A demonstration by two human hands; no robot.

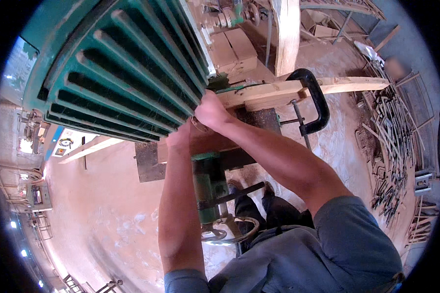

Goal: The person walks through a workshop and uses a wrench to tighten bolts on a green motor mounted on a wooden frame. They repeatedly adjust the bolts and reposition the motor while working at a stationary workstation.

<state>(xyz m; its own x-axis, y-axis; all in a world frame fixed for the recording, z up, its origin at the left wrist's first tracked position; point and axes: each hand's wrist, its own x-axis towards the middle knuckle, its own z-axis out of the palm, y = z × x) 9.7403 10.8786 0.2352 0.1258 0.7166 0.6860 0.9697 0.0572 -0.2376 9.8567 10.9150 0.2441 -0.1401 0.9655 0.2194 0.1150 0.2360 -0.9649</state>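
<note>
My left hand is at the lower edge of a green slatted machine cover, its fingers hidden from sight there. Just to its right, my right hand is closed, with its knuckles up beside the cover's edge. What it grips cannot be made out. Beneath both hands lies a reddish-brown wooden piece on a dark machine table. A long pale timber runs from beside my right hand out to the right. A black C-clamp sits around that timber at the table's right edge.
Below the table stand a green column, a dark bar lever and a round handwheel, close to my legs. A wooden post rises beyond the table near a cardboard box. Heaped wooden strips lie at right.
</note>
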